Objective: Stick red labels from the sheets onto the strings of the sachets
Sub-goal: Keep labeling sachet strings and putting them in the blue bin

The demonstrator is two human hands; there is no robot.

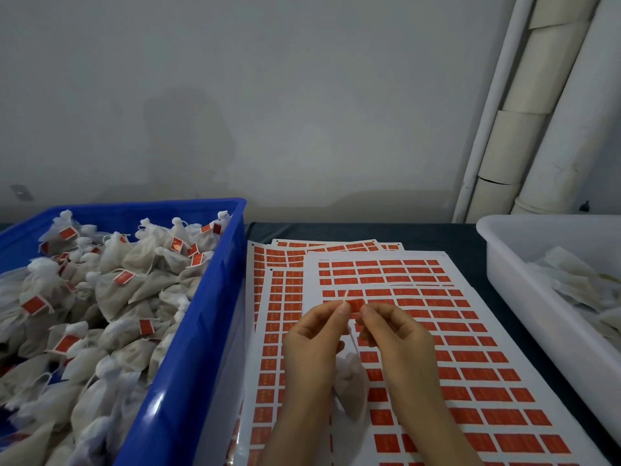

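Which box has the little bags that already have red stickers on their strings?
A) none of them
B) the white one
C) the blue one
C: the blue crate on the left is heaped with sachets carrying red labels, while the ones in the white tub on the right show no red.

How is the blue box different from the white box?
The blue box sits on the left and the white box on the right. The bags in the blue box are heaped up to its rim, while the plain bags in the white box lie lower. Many bags in the blue box carry red labels; none show in the white box. Both are open boxes holding pale little bags.
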